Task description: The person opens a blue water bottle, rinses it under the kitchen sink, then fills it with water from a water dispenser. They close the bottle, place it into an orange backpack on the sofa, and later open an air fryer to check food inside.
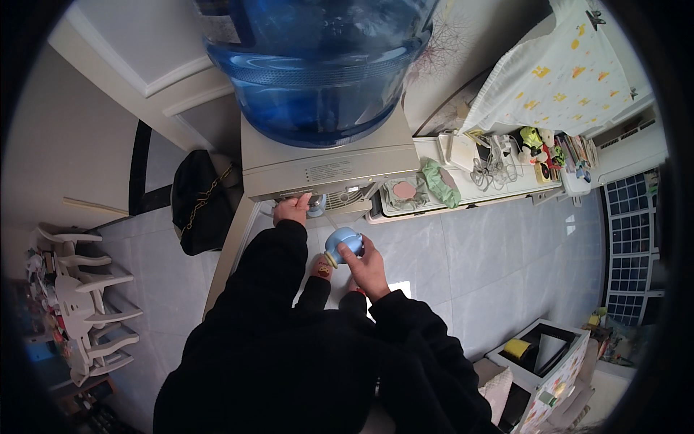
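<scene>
A water dispenser [331, 163] with a large blue water bottle [320, 81] on top stands before me. My left hand [293, 209] is at the dispenser's front, its fingers curled beside the tap area. Right by these fingers is a light-blue rounded thing [319, 206], partly hidden; whether the hand grips it or the tap, I cannot tell. My right hand [368, 266] holds a small light-blue rounded container part [345, 242] with a yellowish rim, thumb on its near side. A thin pale strip [331, 221] runs between this part and the dispenser.
A black bag with a gold chain [200, 200] is left of the dispenser. Rightward runs a low white cabinet [520, 190] bearing wipes packs [405, 192], cables [490, 165] and toys [534, 144]. White chairs [87, 304] stand far left; a cart [561, 347] is at lower right.
</scene>
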Motion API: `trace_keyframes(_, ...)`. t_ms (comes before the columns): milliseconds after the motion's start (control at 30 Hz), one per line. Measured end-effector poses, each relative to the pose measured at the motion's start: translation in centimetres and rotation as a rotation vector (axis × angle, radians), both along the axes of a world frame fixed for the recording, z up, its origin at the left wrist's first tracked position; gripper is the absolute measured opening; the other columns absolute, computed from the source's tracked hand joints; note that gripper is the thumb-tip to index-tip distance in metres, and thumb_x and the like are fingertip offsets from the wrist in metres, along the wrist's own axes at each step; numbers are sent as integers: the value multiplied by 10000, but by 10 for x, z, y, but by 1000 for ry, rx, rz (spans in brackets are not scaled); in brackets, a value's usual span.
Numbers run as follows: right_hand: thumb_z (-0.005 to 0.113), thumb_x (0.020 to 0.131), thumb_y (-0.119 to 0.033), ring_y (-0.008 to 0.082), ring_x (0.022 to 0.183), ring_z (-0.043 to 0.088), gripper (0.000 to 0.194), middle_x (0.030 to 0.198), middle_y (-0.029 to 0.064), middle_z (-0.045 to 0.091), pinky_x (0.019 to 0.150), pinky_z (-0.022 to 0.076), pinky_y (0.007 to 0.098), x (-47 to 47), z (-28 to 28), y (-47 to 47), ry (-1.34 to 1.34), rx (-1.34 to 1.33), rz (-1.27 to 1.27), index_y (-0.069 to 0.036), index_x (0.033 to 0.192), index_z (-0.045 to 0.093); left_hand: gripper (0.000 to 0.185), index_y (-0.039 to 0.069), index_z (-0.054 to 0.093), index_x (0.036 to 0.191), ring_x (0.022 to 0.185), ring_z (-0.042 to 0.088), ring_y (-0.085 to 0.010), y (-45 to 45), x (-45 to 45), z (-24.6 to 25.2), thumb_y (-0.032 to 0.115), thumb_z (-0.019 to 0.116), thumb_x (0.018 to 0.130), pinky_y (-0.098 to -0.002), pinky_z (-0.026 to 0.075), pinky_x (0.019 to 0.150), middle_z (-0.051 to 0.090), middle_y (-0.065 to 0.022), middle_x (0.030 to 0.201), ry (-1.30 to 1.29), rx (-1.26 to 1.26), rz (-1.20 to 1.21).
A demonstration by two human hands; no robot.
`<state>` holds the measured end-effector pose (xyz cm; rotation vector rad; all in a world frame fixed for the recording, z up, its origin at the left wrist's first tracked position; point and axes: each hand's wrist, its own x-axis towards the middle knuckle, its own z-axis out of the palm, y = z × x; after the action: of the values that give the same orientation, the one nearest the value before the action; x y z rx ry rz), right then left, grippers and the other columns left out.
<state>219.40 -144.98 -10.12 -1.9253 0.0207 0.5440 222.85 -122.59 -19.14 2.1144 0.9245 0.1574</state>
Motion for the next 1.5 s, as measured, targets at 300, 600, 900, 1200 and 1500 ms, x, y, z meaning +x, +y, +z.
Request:
trace_keyframes(300, 713, 832, -479, 234, 897, 638, 802, 990, 209, 662, 803, 507, 338, -1, -2, -1, -6, -5, -7, 135, 1290, 477, 440, 66, 736, 747, 725, 680, -267, -1, 0, 5, 497, 698, 830, -372, 531, 717, 714, -83, 714, 23, -25, 23)
trace_keyframes(600, 718, 832, -467, 236, 914, 630, 810, 1012, 210, 656, 815, 503, 335, -3, -3, -3, 13, -16, -9, 138, 1307, 463, 429, 59, 721, 708, 718, 676, -272, -1, 0, 3, 470, 718, 827, -376, 530, 707, 705, -90, 703, -15, 5, 36)
trace_keyframes(900, 695, 811, -558, 324, 1006, 647, 894, 1065, 276, 648, 863, 507, 367, -5, 2, -4, 89, -3, 17, 127, 1329, 446, 480, 84, 730, 702, 735, 676, -297, 4, 2, -12, 547, 687, 821, -394, 532, 722, 707, -98, 718, 12, -16, 37)
trace_keyframes(1200, 694, 794, -576, 379, 1032, 654, 930, 1076, 325, 640, 889, 508, 387, -12, 3, -5, 74, -1, 32, 140, 1330, 438, 471, 87, 730, 648, 644, 650, -255, 6, 3, -10, 536, 719, 790, -355, 506, 686, 659, -92, 600, 2, 51, 62)
trace_keyframes(1500, 687, 800, -576, 398, 1036, 650, 920, 1076, 339, 635, 894, 506, 396, -16, 0, -7, 24, -31, 55, 156, 1305, 449, 484, 88, 721, 633, 662, 660, -281, 3, 2, -6, 555, 709, 760, -378, 512, 697, 660, -123, 616, 69, 49, 79)
